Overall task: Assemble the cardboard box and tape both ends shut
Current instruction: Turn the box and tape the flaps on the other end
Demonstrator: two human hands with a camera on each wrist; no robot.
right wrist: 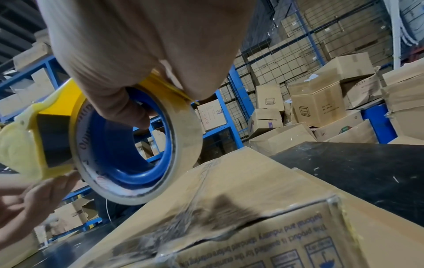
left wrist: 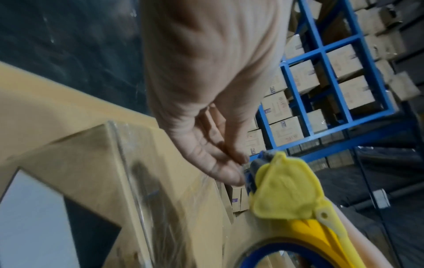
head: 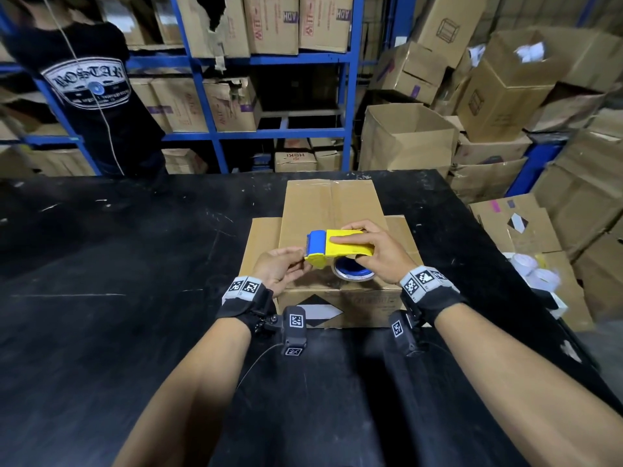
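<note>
A brown cardboard box (head: 330, 203) lies on the black table (head: 135, 264), its flaps spread outward at the far end and sides, with a black-and-white diamond on the near face. Old clear tape shows on the box (right wrist: 241, 190) in the wrist views. Just above it, my right hand (head: 374, 251) grips a yellow and blue tape dispenser (head: 340, 246), thumb inside the blue core of the clear tape roll (right wrist: 137, 145). My left hand (head: 283, 267) pinches the front cutter end of the dispenser (left wrist: 286, 188) between thumb and fingertips (left wrist: 229, 174). The tape strip itself is too faint to see.
A person in a black T-shirt (head: 91, 89) stands across the table at the far left. Blue shelving (head: 350, 96) full of cartons runs behind. Loose cartons (head: 505, 96) pile up on the right, with white rolls (head: 536, 274) beside the table's right edge.
</note>
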